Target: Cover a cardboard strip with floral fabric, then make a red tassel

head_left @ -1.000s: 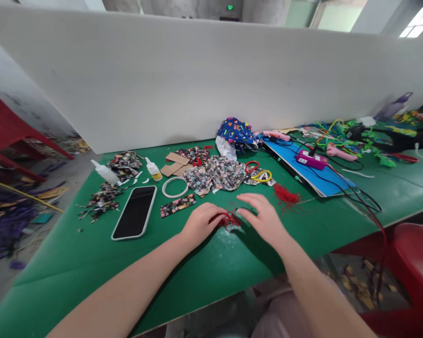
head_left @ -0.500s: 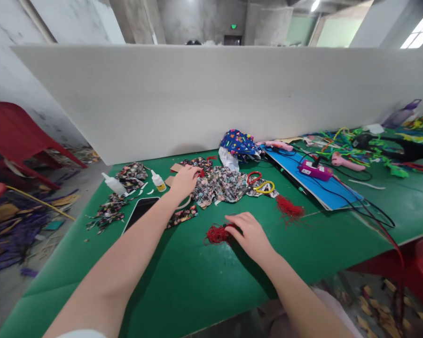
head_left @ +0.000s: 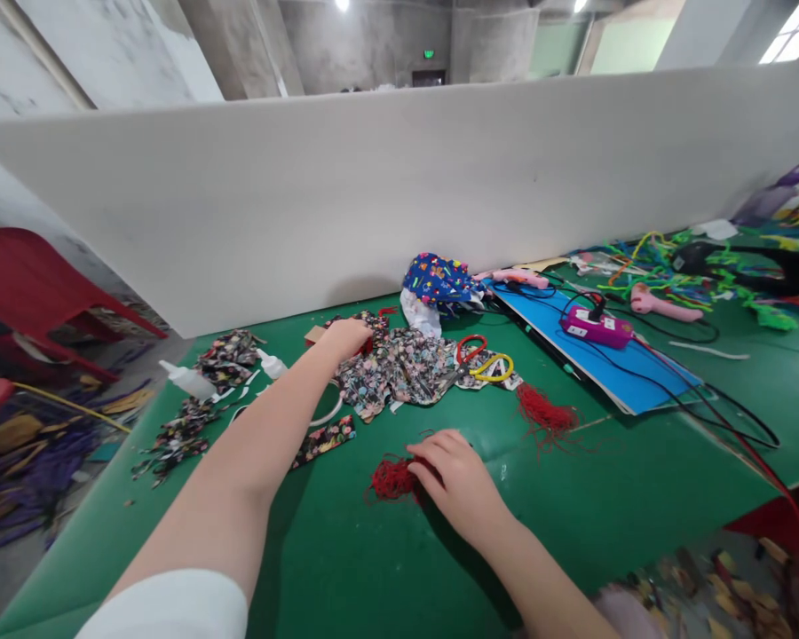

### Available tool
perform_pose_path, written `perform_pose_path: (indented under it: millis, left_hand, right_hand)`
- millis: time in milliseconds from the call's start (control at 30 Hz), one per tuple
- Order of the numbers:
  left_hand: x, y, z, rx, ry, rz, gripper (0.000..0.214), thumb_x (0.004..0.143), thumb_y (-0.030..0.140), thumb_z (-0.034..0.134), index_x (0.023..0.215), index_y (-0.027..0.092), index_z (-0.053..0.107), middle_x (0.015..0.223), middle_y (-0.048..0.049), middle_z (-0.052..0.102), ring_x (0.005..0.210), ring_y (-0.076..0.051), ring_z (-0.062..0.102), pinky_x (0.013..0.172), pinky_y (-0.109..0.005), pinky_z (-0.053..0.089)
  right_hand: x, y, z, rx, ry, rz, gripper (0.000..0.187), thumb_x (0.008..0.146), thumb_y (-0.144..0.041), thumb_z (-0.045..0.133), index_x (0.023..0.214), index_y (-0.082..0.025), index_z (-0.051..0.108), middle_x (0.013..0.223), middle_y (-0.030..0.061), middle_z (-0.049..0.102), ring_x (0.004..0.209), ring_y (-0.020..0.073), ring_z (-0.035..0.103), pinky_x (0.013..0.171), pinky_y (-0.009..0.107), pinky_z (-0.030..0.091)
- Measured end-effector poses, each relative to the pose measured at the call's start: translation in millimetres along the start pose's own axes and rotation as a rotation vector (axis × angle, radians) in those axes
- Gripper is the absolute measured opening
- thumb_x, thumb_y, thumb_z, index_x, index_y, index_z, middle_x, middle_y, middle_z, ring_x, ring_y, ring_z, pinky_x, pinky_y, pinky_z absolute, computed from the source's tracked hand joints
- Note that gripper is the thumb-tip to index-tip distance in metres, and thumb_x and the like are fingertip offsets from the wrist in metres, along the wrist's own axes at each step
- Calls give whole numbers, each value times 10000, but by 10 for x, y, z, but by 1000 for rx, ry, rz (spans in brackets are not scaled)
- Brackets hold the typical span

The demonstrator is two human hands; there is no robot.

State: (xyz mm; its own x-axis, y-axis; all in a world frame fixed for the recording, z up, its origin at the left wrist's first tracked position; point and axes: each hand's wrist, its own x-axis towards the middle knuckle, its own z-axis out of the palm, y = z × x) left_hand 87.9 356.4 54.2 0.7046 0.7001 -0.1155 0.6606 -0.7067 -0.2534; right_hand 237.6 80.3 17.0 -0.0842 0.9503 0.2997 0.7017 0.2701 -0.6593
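My left hand (head_left: 347, 339) reaches over the far-left part of a crumpled dark floral cloth pile (head_left: 409, 368). Its fingers point down and are mostly hidden, with a bit of red beside them. My right hand (head_left: 454, 484) is low over the table, thumb and fingers curled round the right end of a tangled bundle of red threads (head_left: 392, 479). Scissors with one red and one yellow handle (head_left: 493, 366) lie on the cloth. To their right is a second red thread bundle (head_left: 546, 413). A white hoop (head_left: 329, 413) and a floral strip (head_left: 324, 441) lie near my left forearm.
White dropper bottles (head_left: 190, 382) (head_left: 272, 364) and floral scraps (head_left: 177, 435) are at left. A blue patterned cloth (head_left: 439, 280) lies against the white partition (head_left: 306, 204). A blue folder (head_left: 639, 373) bears a purple power strip (head_left: 596, 326) with trailing cables. Coloured cords (head_left: 692, 275) lie at far right.
The view has shifted, so the table items appear lower and further left. My left hand's fingers are now more hidden by the hand. My right hand stays at the red threads.
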Motion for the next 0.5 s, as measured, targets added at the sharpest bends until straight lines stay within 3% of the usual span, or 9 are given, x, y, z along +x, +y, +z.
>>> perform_pose_path:
  millis: [500]
  left_hand:
    - [50,-47,-6,-241,96,-216,286,860,330,491,1075,148,541,1072,-75,571,923,-175,570,796,-385,486]
  right_hand:
    - [15,-36,33,-38,-53,19,200,846,-260,493,946,-204,656,875,45,646,890,178,530,818,318,446]
